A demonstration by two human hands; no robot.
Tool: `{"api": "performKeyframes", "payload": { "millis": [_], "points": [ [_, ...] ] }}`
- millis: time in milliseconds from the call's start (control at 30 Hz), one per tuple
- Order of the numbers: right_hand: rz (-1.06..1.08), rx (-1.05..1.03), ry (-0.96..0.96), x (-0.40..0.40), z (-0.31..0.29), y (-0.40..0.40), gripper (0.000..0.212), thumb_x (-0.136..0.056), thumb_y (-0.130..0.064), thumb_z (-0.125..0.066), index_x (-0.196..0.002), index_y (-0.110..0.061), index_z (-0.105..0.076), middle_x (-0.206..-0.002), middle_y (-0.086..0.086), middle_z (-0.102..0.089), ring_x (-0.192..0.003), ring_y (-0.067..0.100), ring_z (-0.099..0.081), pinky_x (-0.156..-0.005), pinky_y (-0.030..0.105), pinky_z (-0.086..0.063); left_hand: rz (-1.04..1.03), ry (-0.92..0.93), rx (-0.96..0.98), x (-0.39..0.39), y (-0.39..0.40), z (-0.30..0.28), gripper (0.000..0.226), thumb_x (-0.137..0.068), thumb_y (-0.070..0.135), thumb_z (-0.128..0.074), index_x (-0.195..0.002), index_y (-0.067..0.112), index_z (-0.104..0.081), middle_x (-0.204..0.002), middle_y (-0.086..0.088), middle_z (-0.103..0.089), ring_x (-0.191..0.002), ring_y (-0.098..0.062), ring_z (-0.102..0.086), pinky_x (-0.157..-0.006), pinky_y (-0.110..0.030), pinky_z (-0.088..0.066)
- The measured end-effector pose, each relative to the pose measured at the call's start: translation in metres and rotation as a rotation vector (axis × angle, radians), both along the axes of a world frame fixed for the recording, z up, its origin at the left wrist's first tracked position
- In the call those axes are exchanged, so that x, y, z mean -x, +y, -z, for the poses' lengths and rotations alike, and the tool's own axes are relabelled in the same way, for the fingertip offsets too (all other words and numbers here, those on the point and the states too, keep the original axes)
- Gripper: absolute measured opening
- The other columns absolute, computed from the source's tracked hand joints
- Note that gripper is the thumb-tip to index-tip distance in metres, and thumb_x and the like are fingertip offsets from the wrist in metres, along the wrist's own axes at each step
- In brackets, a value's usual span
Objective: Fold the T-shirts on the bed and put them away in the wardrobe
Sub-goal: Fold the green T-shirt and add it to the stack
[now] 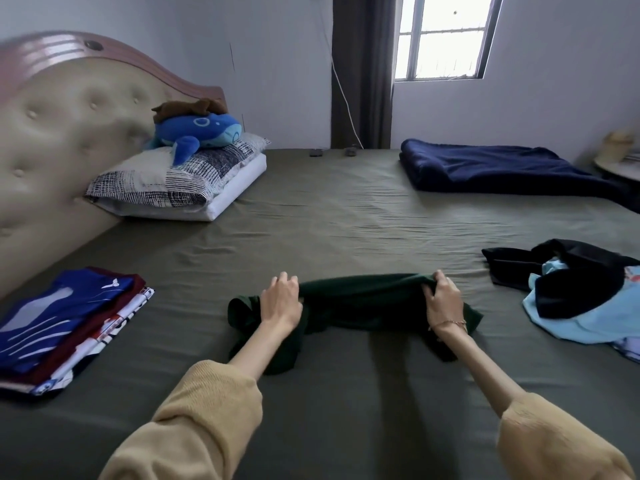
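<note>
A dark green T-shirt (360, 303) lies bunched on the bed (329, 216). The left hand (281, 301) and right hand (445, 299) each grip it, fingers seemingly curled into the cloth. Folded shirts (65, 323) are stacked at left.

Folded T-shirt stack (65, 323): left and lower parts cut by left picture edge; count of shirts not told. Unfolded heap (571, 289): right part cut by right edge; garments overlapped, count not told. Dark green T-shirt (363, 301): bunched, parts hidden under left hand (280, 301) and right hand (445, 299). Two small dark items (332, 152) at far bed edge: too small to be identified. Headboard (52, 133): blurred at left.
</note>
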State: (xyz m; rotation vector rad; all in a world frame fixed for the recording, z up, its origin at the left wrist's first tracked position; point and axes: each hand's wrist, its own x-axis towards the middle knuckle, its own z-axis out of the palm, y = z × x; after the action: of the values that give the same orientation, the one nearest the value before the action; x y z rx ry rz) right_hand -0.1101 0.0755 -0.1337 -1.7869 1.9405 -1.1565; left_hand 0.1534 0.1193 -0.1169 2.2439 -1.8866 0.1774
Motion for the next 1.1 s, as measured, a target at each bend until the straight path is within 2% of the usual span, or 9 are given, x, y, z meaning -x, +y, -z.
{"api": "performKeyframes", "payload": {
  "millis": [133,267,533,700,800,867,933,1033,1100],
  "points": [
    [0.038,0.263,-0.072,-0.012,-0.044,0.002,0.019,-0.095,-0.007,-0.048,-0.102,0.009,-0.056,-0.100,0.028,-0.061,-0.097,0.038,-0.056,-0.079,0.032,-0.033,-0.089,0.112,0.158,-0.018,-0.008,-0.031,0.022,-0.098,0.011,-0.038,-0.111,0.004,-0.054,-0.120,-0.014,-0.052,-0.118,-0.031,-0.044,-0.085,-0.042,-0.042],
    [0.059,0.368,-0.077,-0.022,-0.076,0.014,0.019,-0.094,-0.013,-0.051,-0.094,0.005,-0.058,-0.085,0.025,-0.064,-0.085,0.039,-0.057,-0.082,0.036,-0.036,-0.125,0.678,0.263,-0.027,-0.006,-0.060,0.032,-0.101,0.015,-0.035,-0.106,-0.005,-0.059,-0.116,-0.027,-0.060,-0.110,-0.040,-0.052,-0.083,-0.038,-0.036],
    [0.122,0.557,-0.335,-0.026,-0.107,0.036,0.036,-0.089,-0.028,-0.047,-0.084,0.003,-0.064,-0.068,0.014,-0.058,-0.064,0.026,-0.049,-0.061,0.024,-0.019,0.179,1.158,0.304,-0.017,0.017,-0.106,0.032,-0.095,0.012,-0.051,-0.064,0.017,-0.061,-0.055,0.011,-0.058,-0.053,0.000,-0.048,-0.050,-0.012,-0.034],
    [0.110,0.202,-0.153,-0.024,-0.102,0.018,0.031,-0.090,-0.032,-0.056,-0.087,-0.003,-0.067,-0.084,0.023,-0.066,-0.084,0.038,-0.060,-0.062,0.031,-0.030,-0.010,0.543,0.147,-0.031,0.001,-0.092,0.015,-0.091,0.019,-0.056,-0.080,0.009,-0.059,-0.090,-0.016,-0.065,-0.090,-0.030,-0.058,-0.071,-0.032,-0.036],
    [-0.114,-0.181,0.054,-0.026,-0.087,0.007,0.025,-0.085,-0.036,-0.063,-0.086,-0.011,-0.067,-0.068,0.012,-0.066,-0.066,0.026,-0.068,-0.055,0.030,-0.049,-0.065,0.244,0.078,-0.024,0.001,-0.059,0.027,-0.085,0.021,-0.060,-0.108,0.009,-0.054,-0.118,-0.013,-0.056,-0.114,-0.030,-0.048,-0.094,-0.034,-0.036],
    [-0.244,-0.388,0.175,-0.030,-0.072,0.005,0.017,-0.083,-0.026,-0.067,-0.091,-0.012,-0.064,-0.060,0.003,-0.062,-0.039,0.004,-0.058,-0.043,0.020,-0.046,0.040,0.256,-0.057,-0.013,0.007,-0.035,0.033,-0.084,0.037,-0.063,-0.105,0.013,-0.056,-0.115,-0.009,-0.060,-0.110,-0.026,-0.053,-0.090,-0.033,-0.041],
    [-0.323,-0.473,0.245,-0.035,-0.057,0.003,0.021,-0.082,-0.016,-0.065,-0.102,-0.008,-0.062,-0.067,0.003,-0.064,-0.032,-0.004,-0.052,-0.052,0.017,-0.048,0.141,0.354,-0.332,0.001,0.012,-0.010,0.045,-0.080,0.056,-0.062,-0.099,0.015,-0.062,-0.109,-0.006,-0.065,-0.104,-0.024,-0.059,-0.084,-0.032,-0.044],
    [-0.377,-0.425,0.379,-0.040,-0.041,0.003,0.025,-0.083,-0.011,-0.061,-0.107,-0.005,-0.063,-0.090,0.013,-0.069,-0.069,0.012,-0.070,-0.069,0.025,-0.051,0.161,0.254,-0.476,0.021,0.021,0.017,0.072,-0.071,0.071,-0.060,-0.115,0.015,-0.055,-0.119,-0.003,-0.060,-0.113,-0.023,-0.056,-0.088,-0.035,-0.042],
    [-0.377,-0.397,0.505,-0.040,-0.037,0.002,0.028,-0.083,-0.015,-0.062,-0.109,-0.007,-0.063,-0.104,0.016,-0.067,-0.097,0.025,-0.065,-0.080,0.029,-0.047,0.184,0.079,-0.494,0.032,0.023,0.029,0.084,-0.070,0.072,-0.061,-0.129,0.013,-0.045,-0.125,-0.006,-0.056,-0.118,-0.025,-0.052,-0.093,-0.037,-0.041]
  ]
}}
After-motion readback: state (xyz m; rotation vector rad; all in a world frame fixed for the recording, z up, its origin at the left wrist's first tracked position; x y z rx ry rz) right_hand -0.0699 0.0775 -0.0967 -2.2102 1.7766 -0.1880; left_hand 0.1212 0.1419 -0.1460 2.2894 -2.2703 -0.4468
